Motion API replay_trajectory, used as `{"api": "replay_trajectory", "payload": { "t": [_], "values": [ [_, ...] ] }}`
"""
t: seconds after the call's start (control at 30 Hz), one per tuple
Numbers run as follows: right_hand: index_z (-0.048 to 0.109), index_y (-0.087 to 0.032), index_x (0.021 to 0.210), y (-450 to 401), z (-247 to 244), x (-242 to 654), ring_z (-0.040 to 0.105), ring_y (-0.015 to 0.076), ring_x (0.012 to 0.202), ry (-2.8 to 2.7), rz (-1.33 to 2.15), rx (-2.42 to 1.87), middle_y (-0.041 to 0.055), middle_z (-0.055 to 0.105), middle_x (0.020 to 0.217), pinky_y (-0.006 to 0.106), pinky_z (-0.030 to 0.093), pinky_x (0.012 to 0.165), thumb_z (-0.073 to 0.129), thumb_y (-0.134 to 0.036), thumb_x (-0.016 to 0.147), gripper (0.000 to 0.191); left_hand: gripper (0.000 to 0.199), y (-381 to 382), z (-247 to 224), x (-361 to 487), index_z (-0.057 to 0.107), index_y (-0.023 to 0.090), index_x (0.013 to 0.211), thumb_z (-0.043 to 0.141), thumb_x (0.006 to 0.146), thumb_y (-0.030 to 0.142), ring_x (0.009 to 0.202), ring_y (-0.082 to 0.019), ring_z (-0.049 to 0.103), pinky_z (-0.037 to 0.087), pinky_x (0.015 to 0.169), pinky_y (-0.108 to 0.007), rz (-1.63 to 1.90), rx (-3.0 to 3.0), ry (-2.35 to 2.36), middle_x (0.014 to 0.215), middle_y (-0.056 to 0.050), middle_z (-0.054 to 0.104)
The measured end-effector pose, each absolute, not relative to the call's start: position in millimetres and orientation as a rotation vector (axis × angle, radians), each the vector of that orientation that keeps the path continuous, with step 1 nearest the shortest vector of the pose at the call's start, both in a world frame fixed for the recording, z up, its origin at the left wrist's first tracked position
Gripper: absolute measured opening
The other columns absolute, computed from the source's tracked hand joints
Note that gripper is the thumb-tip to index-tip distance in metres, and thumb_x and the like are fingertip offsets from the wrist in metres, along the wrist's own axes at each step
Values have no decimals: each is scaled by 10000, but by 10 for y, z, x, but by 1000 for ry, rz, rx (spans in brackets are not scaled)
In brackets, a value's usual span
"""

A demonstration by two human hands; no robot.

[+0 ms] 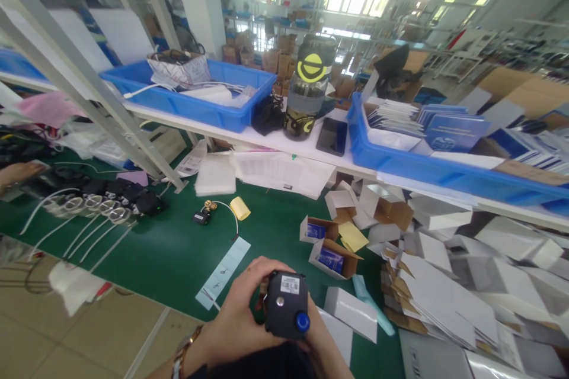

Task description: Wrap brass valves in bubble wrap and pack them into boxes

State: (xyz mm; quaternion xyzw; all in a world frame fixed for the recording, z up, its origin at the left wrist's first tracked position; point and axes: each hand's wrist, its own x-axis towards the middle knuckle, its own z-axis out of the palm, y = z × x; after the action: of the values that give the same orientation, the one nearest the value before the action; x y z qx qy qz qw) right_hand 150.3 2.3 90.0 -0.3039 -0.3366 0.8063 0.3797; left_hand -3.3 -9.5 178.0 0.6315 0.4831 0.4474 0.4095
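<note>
Low in the middle I hold up a black box-shaped device with a white printed label, a small silver screw and a round blue knob on the side facing me. My left hand is closed round its left side, with a bracelet or watch at the wrist. Against its right side is my right hand, its fingers mostly hidden behind the device. Just left of my hands lies a light blue strip with small dark marks. Further off are a small black device with brass fittings and a yellow paper.
Several black devices with clear round parts and white cables stand at left, near another person's hand. White cartons crowd the right. Two open boxes hold blue packets. Blue bins and a bottle occupy the shelf.
</note>
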Motion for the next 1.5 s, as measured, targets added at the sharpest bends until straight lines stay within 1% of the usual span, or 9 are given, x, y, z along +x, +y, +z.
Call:
{"api": "replay_trajectory", "payload": {
  "t": [0.1,0.2,0.3,0.53,0.73,1.03,1.17,1.33,1.5],
  "values": [
    [641,-259,1134,-125,1013,1432,707,219,876,-747,2077,-679,39,728,1064,318,578,730,959,-321,561,658,690,-23,1749,-55,631,231,1204,887,564,251,1003,-294,682,577,846,-376,1169,1281,1386,1127,-84,711],
    [578,-251,1235,-257,1134,1312,722,196,749,-666,1992,-731,35,743,987,284,568,606,919,-316,648,682,596,88,1749,-63,640,192,1186,836,641,334,972,-288,698,582,820,-369,1177,1029,1377,1075,-93,734],
    [597,-208,1199,-310,1211,1231,707,178,647,-596,1893,-820,32,742,884,263,553,532,890,-372,702,600,509,158,1768,-47,661,176,1146,776,737,455,982,-285,695,571,828,-357,1163,897,1347,1056,-104,744],
    [695,-161,1053,-272,1233,1288,640,111,562,-331,1970,-621,132,761,997,181,489,454,792,-450,807,392,619,176,1761,13,686,139,1096,618,839,698,948,-275,676,536,765,-345,1189,696,1196,1047,-124,736],
    [750,-136,1015,-227,1129,1423,441,19,467,72,2143,-494,68,743,840,96,417,422,816,-465,760,422,657,165,1815,50,692,94,1060,630,838,709,715,-195,653,529,727,-323,1230,613,1075,796,-76,710],
    [739,-135,1045,-186,902,1508,335,5,451,3,2204,-477,38,683,798,85,364,398,769,-505,767,464,665,125,1753,42,682,82,1113,622,859,694,760,-210,668,540,768,-335,1219,605,1061,851,-95,715],
    [726,-148,996,-142,948,1573,365,17,455,-133,2225,-570,41,666,794,106,361,391,784,-531,740,464,673,118,1718,33,684,95,1144,597,869,703,791,-220,672,539,789,-342,1204,620,1054,873,-93,712],
    [652,-196,1096,-67,1085,1703,582,138,586,-829,1995,-863,89,685,928,191,393,385,719,-540,807,454,643,162,1686,-74,731,139,1035,514,887,726,794,-233,648,530,697,-328,1124,744,1121,893,-94,711],
    [584,-247,1243,19,1364,1794,643,210,896,-1837,1347,-1176,58,662,1036,325,541,781,625,-203,863,385,537,223,1686,-291,701,188,1054,614,829,668,818,-243,641,536,625,-312,886,868,1266,942,-66,689]
  ]
}}
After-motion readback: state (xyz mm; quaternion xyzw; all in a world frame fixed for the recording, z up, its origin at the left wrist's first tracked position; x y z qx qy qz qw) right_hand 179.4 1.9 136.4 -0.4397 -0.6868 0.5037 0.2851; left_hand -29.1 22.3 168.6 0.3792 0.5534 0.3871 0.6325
